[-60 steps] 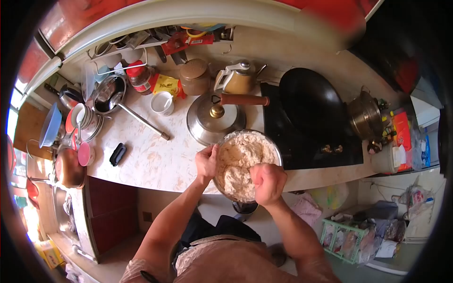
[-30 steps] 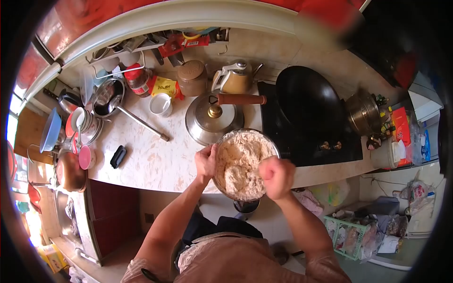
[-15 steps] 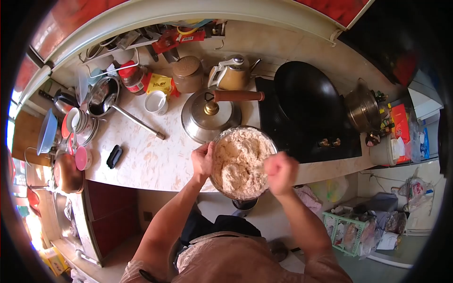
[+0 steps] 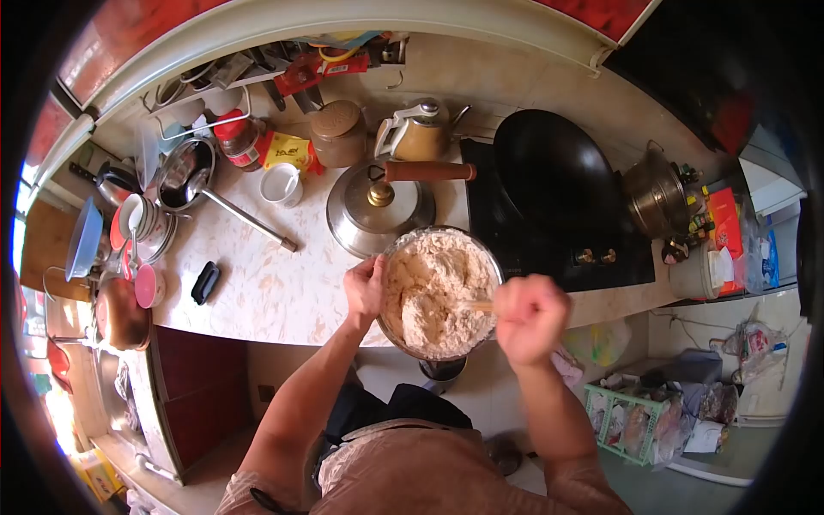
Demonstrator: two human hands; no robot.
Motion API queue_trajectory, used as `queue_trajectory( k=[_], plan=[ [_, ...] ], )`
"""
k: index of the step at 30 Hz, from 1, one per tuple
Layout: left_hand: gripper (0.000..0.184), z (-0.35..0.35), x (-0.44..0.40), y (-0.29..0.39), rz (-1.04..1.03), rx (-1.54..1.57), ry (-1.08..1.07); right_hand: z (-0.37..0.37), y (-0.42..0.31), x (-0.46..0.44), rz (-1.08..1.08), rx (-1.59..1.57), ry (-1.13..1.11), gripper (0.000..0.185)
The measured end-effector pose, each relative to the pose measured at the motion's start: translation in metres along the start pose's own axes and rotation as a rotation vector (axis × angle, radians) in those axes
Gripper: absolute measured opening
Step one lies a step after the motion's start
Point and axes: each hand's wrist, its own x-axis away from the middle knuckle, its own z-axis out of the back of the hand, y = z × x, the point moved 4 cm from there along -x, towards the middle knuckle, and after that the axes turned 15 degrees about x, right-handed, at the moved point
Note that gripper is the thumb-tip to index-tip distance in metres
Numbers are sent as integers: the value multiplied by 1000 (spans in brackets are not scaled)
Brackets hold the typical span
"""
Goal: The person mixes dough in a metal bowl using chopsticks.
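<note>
A round metal bowl sits at the counter's front edge, partly overhanging it. Lumpy, shaggy flour dough fills much of it. My left hand grips the bowl's left rim, thumb on top. On the right side, my right hand is closed in a fist around a pair of wooden chopsticks; their lower ends reach into the dough, and the tips are hidden. Right behind the bowl lies a steel pot lid with a brass-coloured knob.
A black wok stands on the black stove at right. Farther back are a kettle, a brown canister and a small white tub. A long-handled ladle, stacked bowls and a black object lie left.
My right hand has moved to the right, away from the bowl's middle, drawing the chopsticks with it. My left hand stays on the rim. The whole view has shifted slightly.
</note>
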Motion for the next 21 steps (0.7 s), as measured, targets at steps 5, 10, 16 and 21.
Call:
queue_trajectory(
  k=[5, 10, 16, 21],
  plan=[
    [34, -3, 2, 6, 2, 18, 2, 4, 66, 21, 37, 308, 33, 37],
    [34, -2, -1, 0, 39, -3, -11, 11, 49, 7, -106, 128, 120, 36],
    [32, -2, 0, 3, 18, -18, -2, -7, 12, 8, -79, -164, 75, 41],
    [30, -2, -2, 2, -13, 37, -6, -8, 24, 9, -124, -52, 28, 45]
  ],
)
